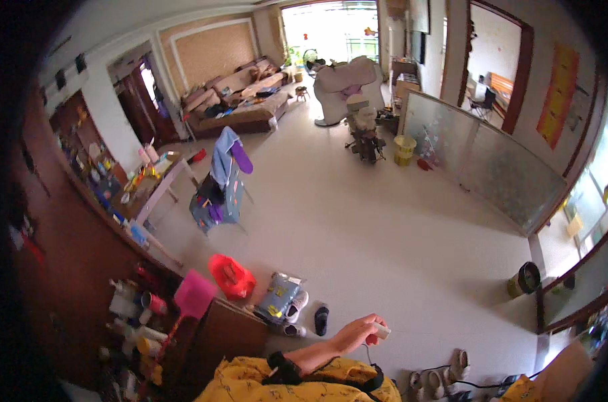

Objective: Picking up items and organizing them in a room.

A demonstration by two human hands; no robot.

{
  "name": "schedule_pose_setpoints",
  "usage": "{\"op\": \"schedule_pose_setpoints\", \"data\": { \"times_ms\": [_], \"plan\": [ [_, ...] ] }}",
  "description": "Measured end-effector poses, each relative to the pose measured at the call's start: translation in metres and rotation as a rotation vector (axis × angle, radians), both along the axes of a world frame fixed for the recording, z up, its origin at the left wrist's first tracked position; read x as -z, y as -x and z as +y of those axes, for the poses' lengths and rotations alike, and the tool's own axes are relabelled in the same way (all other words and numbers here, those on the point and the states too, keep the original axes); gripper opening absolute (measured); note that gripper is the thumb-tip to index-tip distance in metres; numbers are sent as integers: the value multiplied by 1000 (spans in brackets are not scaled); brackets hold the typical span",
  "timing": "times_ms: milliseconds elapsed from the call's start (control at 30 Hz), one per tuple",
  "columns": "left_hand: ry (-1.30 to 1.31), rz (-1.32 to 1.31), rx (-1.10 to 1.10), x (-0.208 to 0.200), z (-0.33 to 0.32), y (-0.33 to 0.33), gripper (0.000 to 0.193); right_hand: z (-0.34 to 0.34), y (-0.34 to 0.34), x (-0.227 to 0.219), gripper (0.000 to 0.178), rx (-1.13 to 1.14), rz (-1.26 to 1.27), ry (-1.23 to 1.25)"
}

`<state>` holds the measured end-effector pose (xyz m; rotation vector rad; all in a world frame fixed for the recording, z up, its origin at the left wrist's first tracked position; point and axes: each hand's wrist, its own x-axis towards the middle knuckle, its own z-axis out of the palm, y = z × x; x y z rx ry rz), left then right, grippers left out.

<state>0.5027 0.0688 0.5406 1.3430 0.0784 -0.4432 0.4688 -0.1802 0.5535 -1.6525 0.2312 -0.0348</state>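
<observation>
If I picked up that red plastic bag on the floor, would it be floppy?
Probably. The red bag looks crumpled and slumped on the floor, so it would likely sag and change shape. It seems thin and shiny, so perhaps slippery and crinkly. How heavy it is I cannot tell, since its contents are hidden.

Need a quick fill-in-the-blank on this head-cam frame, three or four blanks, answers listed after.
1. The one hand in view grips a small whitish object with a thin ______ hanging below it.
2. The sleeve on that arm is ______ with a dark pattern.
3. The plastic bag on the floor near the shoes is ______.
4. Clothes are draped over a ______ in the middle of the room.

Missing words: cord; yellow; red; chair
</observation>
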Motion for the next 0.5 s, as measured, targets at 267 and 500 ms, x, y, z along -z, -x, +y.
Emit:
{"op": "schedule_pose_setpoints", "data": {
  "times_ms": [267,500],
  "plan": [
    [1,-97,-52,-3,-1,-4,30,12,-21,-9,39,-50,-69,-4],
    [-6,-36,-55,6,-6,-3,31,9,-49,-41,36,2,-267,-27]
  ]
}}
